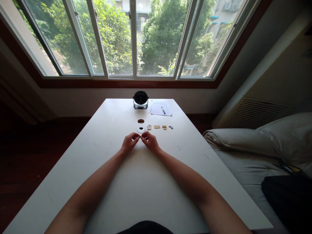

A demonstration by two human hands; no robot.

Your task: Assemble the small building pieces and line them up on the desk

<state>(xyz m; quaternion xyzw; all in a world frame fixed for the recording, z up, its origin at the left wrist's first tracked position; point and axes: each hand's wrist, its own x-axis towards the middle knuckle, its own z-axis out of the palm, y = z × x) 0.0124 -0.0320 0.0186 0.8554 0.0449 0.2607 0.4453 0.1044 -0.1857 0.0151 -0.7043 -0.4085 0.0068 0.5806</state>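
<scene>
Both my hands rest on the white table [97,169], fingertips meeting. My left hand [130,141] and my right hand [149,141] are each pinched shut around something tiny between them, too small to make out. Just beyond my fingers lies a small white round disc with a dark centre [140,130]. Further back sits a brown round piece [140,121]. To the right of the disc runs a row of small tan building-brick pieces [157,127], ending in a tiny dark piece [171,127].
A small black desk fan on a clear base [140,99] stands at the table's far edge, beside a sheet of paper with a pen [159,108]. A bed with pale pillows [268,143] borders the right side. Large windows lie beyond.
</scene>
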